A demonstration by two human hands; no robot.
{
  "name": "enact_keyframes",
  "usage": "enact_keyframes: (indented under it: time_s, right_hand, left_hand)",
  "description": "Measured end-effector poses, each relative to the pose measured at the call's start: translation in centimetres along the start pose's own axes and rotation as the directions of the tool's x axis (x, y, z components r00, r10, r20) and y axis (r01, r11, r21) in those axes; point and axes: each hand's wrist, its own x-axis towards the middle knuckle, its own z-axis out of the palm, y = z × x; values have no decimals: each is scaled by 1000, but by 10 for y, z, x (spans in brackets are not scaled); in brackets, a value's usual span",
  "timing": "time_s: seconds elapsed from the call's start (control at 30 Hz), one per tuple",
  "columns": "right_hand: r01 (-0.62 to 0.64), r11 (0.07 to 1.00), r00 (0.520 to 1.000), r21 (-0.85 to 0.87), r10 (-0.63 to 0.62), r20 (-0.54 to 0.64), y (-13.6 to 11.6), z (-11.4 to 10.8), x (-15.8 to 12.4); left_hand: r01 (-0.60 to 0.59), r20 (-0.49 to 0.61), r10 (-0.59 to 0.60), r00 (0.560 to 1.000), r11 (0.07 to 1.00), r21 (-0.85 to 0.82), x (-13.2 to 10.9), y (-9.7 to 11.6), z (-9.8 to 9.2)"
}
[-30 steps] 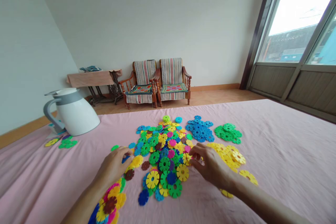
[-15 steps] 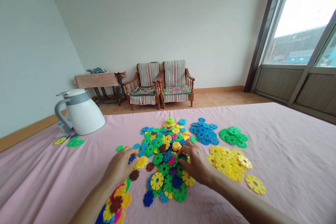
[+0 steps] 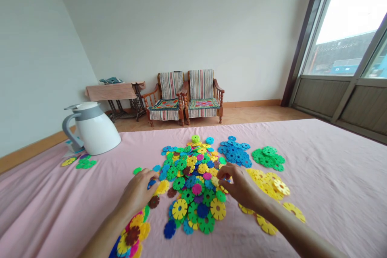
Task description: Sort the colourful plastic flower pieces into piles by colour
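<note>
My left hand (image 3: 139, 188) rests at the left side of a mixed pile of flower-shaped plastic discs (image 3: 190, 195). Its fingers and thumb are curved with a gap between them, and a dark blue disc (image 3: 151, 184) shows in that gap. My right hand (image 3: 240, 185) is over the pile's right edge, thumb and index finger apart. A pale yellow disc (image 3: 215, 181) lies by its fingertips; no held disc can be made out. Beyond the right hand are a yellow disc heap (image 3: 263, 181), a blue heap (image 3: 234, 154) and a green heap (image 3: 269, 157).
Another mixed heap (image 3: 133, 236) lies beside my left forearm. A white and grey jug (image 3: 98, 133) stands at the left, with a few discs (image 3: 86, 163) before it. Pink cloth (image 3: 332, 177) covers the surface. Two wooden armchairs (image 3: 201, 102) are beyond its far edge.
My right hand has moved right from the middle of the pile to its edge, uncovering pink and green discs. My left hand has stayed in place.
</note>
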Motion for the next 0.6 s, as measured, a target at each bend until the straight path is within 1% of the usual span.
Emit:
enact_keyframes:
  time_s: [0.1,0.2,0.3,0.4,0.6]
  right_hand:
    - [34,999,994,-17,-32,101,0,-4,-11]
    - [27,999,988,-19,-24,152,-3,-6,-18]
    - [23,1000,992,-19,-20,126,-6,-5,-18]
    - [21,997,996,-73,-15,83,-10,-2,-13]
    - [19,986,998,-167,-7,70,-12,6,1]
  left_hand:
    - [-14,-4,14,1000,1000,1,0,-1,1]
    - [-26,-11,26,1000,1000,6,1,-1,2]
    - [-33,-19,33,999,999,9,1,-1,2]
    - [-37,-24,37,999,999,5,1,-2,2]
    - [-36,-10,36,999,999,24,2,-5,3]
